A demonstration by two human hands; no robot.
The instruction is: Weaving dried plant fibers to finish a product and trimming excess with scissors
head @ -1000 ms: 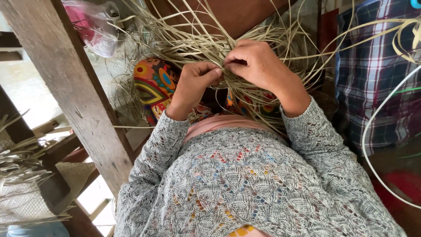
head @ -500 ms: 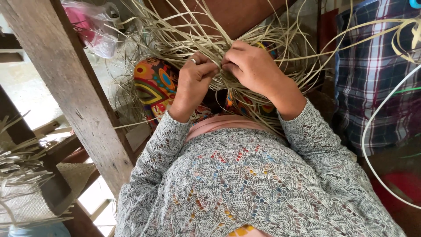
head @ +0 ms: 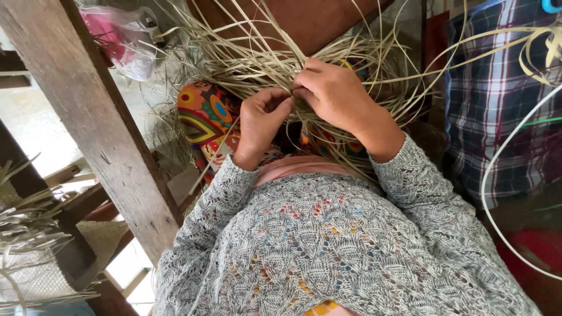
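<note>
A tangle of pale dried straw strips (head: 252, 61) spreads out above my lap. My left hand (head: 262, 120) pinches a few of those strips between thumb and fingers. My right hand (head: 333, 93) grips strips right beside it, fingertips touching the left hand's. Both arms wear grey knitted sleeves (head: 404, 175). Under the hands lies a bright patterned cloth (head: 205, 120) over my knees. The woven part beneath my hands is mostly hidden.
A thick wooden post (head: 93, 111) slants across the left. A clear plastic bag with pink contents (head: 126, 41) hangs at top left. A plaid cloth (head: 497, 105) hangs on the right. More straw and a woven mat (head: 29, 257) lie at lower left.
Both hands have shifted slightly upward and closer together in the straw. The left hand's fingers have curled in tighter on the strips.
</note>
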